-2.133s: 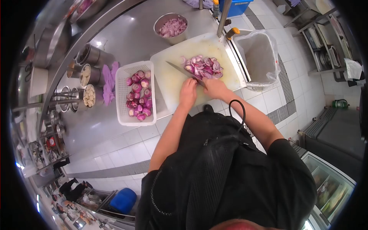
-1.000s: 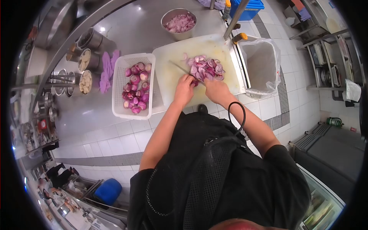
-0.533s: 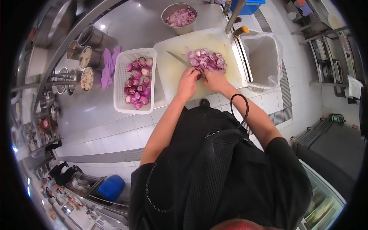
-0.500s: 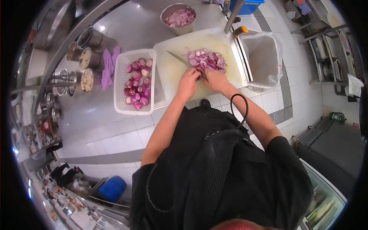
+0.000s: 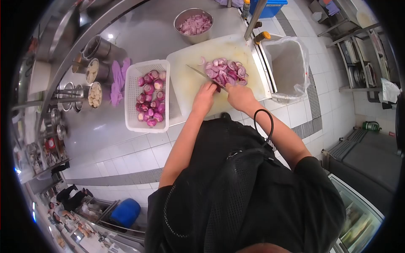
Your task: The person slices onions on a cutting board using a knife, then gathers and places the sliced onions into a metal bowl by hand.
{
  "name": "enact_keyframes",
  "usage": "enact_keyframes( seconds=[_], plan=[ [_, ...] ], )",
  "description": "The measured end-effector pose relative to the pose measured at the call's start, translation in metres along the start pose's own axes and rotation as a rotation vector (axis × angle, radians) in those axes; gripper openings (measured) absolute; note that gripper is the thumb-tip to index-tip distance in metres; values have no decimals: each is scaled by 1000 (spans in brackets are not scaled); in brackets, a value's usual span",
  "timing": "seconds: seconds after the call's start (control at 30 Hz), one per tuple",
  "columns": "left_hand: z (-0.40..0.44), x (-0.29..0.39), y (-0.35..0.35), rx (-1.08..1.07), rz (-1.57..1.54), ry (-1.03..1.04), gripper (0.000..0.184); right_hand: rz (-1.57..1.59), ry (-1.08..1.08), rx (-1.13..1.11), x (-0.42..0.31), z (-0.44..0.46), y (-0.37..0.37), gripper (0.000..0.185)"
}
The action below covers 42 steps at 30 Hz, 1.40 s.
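Note:
In the head view, my right hand (image 5: 241,96) is wrapped round the handle of a kitchen knife (image 5: 201,73), whose blade points up and left across the white cutting board (image 5: 182,76). My left hand (image 5: 204,98) has its fingers curled on a dark purple onion piece (image 5: 218,88), close to the blade; most of that piece is hidden. Beyond the knife, a pile of sliced red onion (image 5: 228,70) lies on the board.
Left of the board, a white plastic basket (image 5: 132,101) holds several peeled red onions. Behind stands a metal bowl (image 5: 201,39) of chopped onion. A lined bin (image 5: 287,67) is at the right. Purple gloves (image 5: 118,82) and metal pots (image 5: 98,47) are farther left.
The knife and my right hand have shifted slightly right and down, and the blade lies nearer the sliced pile. My left hand stays at the onion piece. The whole view has tilted a little.

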<state>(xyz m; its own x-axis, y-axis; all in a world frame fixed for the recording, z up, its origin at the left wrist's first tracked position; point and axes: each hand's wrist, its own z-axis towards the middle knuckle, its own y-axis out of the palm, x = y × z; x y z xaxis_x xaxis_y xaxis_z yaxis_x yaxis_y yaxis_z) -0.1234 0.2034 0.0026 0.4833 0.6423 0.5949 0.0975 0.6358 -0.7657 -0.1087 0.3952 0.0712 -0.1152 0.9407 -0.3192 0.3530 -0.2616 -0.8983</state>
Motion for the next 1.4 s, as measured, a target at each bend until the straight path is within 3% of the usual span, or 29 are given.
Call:
enact_keyframes(
  seconds=[0.17, 0.3, 0.47, 0.63, 0.7, 0.8, 0.9, 1.17, 1.23, 1.3, 1.4],
  plan=[
    [-2, -2, 3, 43, -36, 35, 26, 6, -26, 68, 9, 7, 36, 16],
    [-1, -5, 6, 24, -2, 30, 27, -86, -24, 18, -7, 1, -3, 17],
    [-15, -7, 18, 71, -22, 8, 32, -46, -10, 7, 2, -1, 29, 17],
    [-9, -14, 26, 179, -53, 28, 32, -91, -52, 0, -6, 2, 0, 17],
    [-12, -13, 25, 179, -39, 27, 32, -48, -73, 129, 1, -4, 26, 16],
    [-13, -17, 30, 191, -31, 10, 31, 8, -28, 62, 9, 15, 45, 16],
    [-14, -18, 29, 171, -17, 2, 31, -49, -38, -29, -11, 10, 1, 17],
    [-10, -27, 39, 173, -34, 22, 27, 23, -47, -23, 9, 29, 20, 20],
    [-15, -23, 10, 154, -24, 24, 26, 57, -102, -39, 6, 26, 6, 21],
    [-16, -5, -29, 3, -33, 127, 23, 201, -97, 25, 3, 12, -6, 22],
    [-22, -36, -76, 247, 136, 165, 22, 189, -95, 36, 3, -8, 12, 23]
  ],
)
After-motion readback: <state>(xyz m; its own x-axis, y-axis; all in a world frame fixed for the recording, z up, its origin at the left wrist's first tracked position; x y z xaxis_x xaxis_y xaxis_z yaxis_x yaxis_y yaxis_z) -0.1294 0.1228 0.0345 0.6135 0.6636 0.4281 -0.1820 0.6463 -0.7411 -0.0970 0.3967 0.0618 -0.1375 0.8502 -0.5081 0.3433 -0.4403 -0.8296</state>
